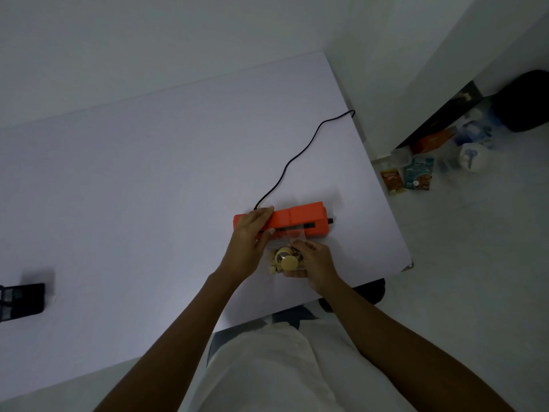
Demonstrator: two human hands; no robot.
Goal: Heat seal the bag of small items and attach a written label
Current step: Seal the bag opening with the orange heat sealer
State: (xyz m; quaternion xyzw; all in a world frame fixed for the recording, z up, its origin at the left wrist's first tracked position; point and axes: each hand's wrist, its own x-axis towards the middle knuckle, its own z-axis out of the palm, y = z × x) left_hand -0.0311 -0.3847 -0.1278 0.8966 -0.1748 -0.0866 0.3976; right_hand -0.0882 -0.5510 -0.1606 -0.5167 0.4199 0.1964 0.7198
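I see the orange sealer (292, 219) on the white bench (148, 188). My left hand (252, 230) presses its lid, fingers flat. Just below the sealer, my right hand (316, 261) pinches the clear bag (286, 258) of small things.

- The heat sealer (294, 220) lies on the table (148, 188), towards its right edge.
- Its cord (297, 157) runs back and right, off the table's far right corner.
- The bag (286, 257) lies just before the sealer, its top edge at the sealer's slot.
- The left hand (252, 230) rests on the sealer's left end.
- The right hand (315, 263) is on the bag's right side.
- A dark object (23, 300) lies at the table's far left.
- Packets (407, 176) lie on the floor, right of the table.
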